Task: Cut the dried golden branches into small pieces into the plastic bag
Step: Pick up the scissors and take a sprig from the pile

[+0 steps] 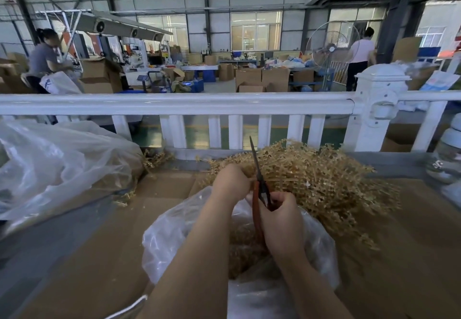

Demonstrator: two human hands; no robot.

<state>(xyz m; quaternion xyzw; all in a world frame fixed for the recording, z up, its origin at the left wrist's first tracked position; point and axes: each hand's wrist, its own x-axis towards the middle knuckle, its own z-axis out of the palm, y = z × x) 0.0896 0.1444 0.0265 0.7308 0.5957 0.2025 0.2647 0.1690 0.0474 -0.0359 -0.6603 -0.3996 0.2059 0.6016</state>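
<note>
The right hand (279,221), just right of the frame's centre, is curled round the red handles of a pair of scissors (260,194), whose thin blades point up and away towards the top of the frame; the left hand (232,181), just left of it, pinches a stem at the near edge of the golden branches (311,181), and its fingertips sit right beside the blades. That closeness is the main risk as I judge it: if the blades close while the pinch is this near, a fingertip could get nipped, and a stem held this short could slip from the pinch. The open plastic bag (169,239) lies directly below both hands in the lower centre, with golden pieces already showing through it, so pieces cut here should fall in; yet the pile spreads off to the right past the bag's rim, and pieces cut further out would likely land on the table instead. The thin film could also be snagged if the scissors dip. The work surface is a cardboard sheet (99,256) spread over a grey table, with a few loose bits scattered on it. At the left edge of the frame lies a second, bigger clear bag (62,164). Behind the pile a white railing (174,104) crosses the middle of the frame, and beyond it is a big workshop hall with cardboard boxes, a standing fan (331,49) at upper right, and two other people at upper left and upper right.
</note>
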